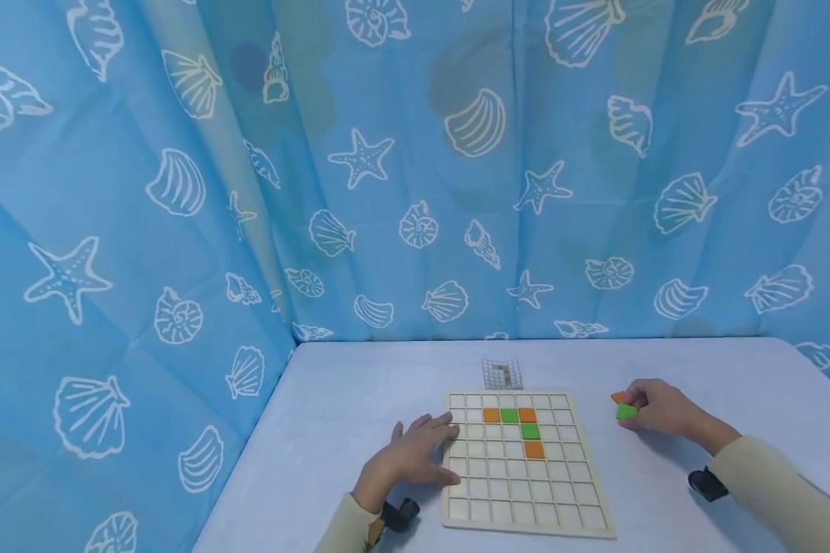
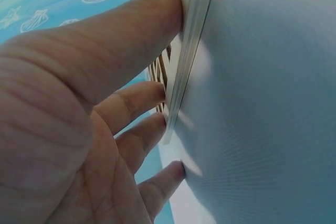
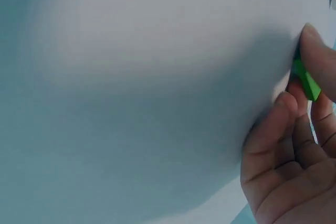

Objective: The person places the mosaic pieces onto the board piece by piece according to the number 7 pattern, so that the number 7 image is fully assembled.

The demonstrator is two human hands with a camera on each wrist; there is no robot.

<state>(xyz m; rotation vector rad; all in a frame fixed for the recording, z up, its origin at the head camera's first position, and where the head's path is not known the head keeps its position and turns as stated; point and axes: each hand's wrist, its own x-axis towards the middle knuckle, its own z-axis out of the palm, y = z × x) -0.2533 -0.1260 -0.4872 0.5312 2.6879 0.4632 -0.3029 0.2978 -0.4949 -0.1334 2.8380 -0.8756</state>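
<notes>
A pale wooden grid board lies on the table, with orange tiles and green tiles alternating in a row and down a column in its upper half. My left hand rests at the board's left edge, fingers spread; the left wrist view shows the thumb touching the rim. Right of the board, my right hand pinches a green tile between thumb and fingers, also visible in the right wrist view. An orange tile shows just behind it; whether the hand holds that one too, I cannot tell.
Behind the board lies a small grid card printed with a coloured pattern. The white table ends at a blue shell-patterned curtain at the back and left.
</notes>
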